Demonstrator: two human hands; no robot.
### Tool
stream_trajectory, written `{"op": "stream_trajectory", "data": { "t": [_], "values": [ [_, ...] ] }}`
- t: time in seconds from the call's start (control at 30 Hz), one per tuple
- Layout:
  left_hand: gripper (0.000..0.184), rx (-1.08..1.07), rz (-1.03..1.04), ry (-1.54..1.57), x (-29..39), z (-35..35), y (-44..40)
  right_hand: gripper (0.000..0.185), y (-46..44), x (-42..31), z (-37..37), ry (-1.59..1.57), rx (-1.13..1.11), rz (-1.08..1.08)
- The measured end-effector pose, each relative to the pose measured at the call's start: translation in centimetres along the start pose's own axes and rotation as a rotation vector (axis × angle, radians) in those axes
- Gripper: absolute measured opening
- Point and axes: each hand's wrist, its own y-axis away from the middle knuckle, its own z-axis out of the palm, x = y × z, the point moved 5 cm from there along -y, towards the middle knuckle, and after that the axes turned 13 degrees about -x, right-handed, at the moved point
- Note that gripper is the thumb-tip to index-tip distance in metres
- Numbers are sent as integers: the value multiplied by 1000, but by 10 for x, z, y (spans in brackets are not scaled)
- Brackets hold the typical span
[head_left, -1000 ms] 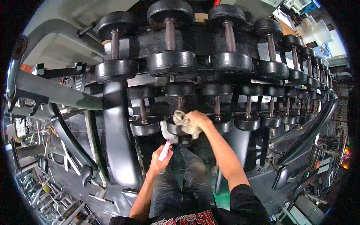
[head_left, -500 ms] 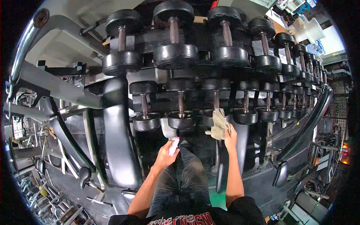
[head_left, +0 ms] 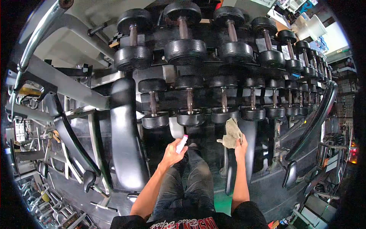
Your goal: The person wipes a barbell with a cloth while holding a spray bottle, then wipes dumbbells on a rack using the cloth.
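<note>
My left hand (head_left: pixel 172 154) is closed around a small white bottle (head_left: pixel 181 144) with a pink tip, which points up and away from me. In my right hand (head_left: pixel 241 148) a crumpled beige cloth (head_left: pixel 230 138) is pinched, its loose end hanging to the left. Just beyond the cloth is a black dumbbell (head_left: pixel 224 100) with a worn metal handle, on the lower row of a rack. The cloth's top edge overlaps that dumbbell's near head in view; I cannot tell whether they touch. Another lower-row dumbbell (head_left: pixel 190 101) lies beyond the bottle.
An upper row of larger dumbbells, one of them a big round-headed dumbbell (head_left: pixel 184 32), runs along the rack. A black padded bench (head_left: pixel 127 141) stands to my left, beside a grey machine frame (head_left: pixel 68 82). Another long black pad (head_left: pixel 314 122) slants at the right.
The cloth has come away from the lower-row dumbbell's handle and near head, toward me and to the right. My left hand with the bottle has shifted slightly right and up in view.
</note>
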Motion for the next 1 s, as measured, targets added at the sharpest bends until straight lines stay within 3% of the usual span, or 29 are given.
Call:
{"op": "stream_trajectory", "data": {
  "t": [0.17,0.43,0.63,0.7,0.83,0.9,1.0],
  "values": [
    [18,109,-2,-130,11,-2,-5,29,7,1,6,10,25,11],
    [16,88,26,-153,19,-5,-16,30,13,11,9,15,92,32],
    [15,100,16,-156,23,-5,-16,33,-3,13,63,-35,265,-68],
    [14,88,23,-143,24,-4,-13,33,-13,14,101,90,134,-57],
    [12,135,45,-3,23,-5,2,45,-43,-34,183,547,-142,-624],
    [12,152,40,11,22,-7,12,38,-48,-38,213,769,-167,-681],
    [12,174,-58,47,12,-6,26,38,-53,-35,244,1136,-417,-780]
  ]
}}
